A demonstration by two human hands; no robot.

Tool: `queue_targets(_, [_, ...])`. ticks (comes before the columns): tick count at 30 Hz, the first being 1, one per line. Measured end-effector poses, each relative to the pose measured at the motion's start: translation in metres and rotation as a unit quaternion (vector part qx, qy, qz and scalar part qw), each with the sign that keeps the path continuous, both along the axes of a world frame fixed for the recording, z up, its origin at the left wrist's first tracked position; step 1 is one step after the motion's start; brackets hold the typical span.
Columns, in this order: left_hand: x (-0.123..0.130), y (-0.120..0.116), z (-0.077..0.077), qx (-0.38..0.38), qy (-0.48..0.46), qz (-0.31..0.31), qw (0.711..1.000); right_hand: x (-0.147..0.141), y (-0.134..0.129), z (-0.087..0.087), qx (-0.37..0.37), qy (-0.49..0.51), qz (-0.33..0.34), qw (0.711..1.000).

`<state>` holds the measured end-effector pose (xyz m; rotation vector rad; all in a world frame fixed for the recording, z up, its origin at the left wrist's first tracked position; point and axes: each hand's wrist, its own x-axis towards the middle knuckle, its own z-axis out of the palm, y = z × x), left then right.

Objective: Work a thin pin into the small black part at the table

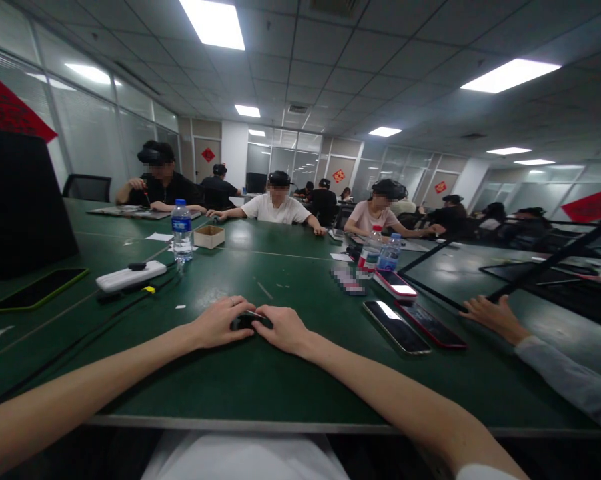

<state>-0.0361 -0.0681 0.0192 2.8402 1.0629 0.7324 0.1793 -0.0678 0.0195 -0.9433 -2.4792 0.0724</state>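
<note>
Both hands meet over the green table (280, 267), close to its front edge. My left hand (223, 322), with a ring on one finger, curls its fingers round the left side of a small dark object (244, 322). On the other side, my right hand (284, 328) closes its fingers and thumb on the same object. A thin pale edge shows along its top; the fingers cover most of it, so its kind cannot be made out. Both forearms reach in over the table edge.
Phones (396, 327) lie to the right, near bottles (389, 253). A co-worker's hand (495, 318) holds a black frame (550, 263). Leftward are a white power strip (131, 277), a cable, a green-edged phone (39, 289), a water bottle (182, 230) and a small box (209, 237). People sit opposite.
</note>
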Motion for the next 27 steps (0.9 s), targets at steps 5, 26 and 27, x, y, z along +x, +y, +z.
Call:
queue_targets(5, [0.001, 0.001, -0.005, -0.001, -0.001, -0.002, 1.000, 0.000, 0.000, 0.000, -0.001, -0.004, 0.008, 1.000])
queue_targets(26, [-0.049, 0.040, 0.014, -0.021, 0.055, 0.132, 0.989, 0.002, -0.004, 0.007, 0.001, 0.022, 0.041, 0.999])
queue_targets(27, [-0.058, 0.045, 0.017, -0.021, 0.050, 0.151, 0.987, 0.002, -0.003, 0.007, 0.001, 0.020, 0.041, 0.999])
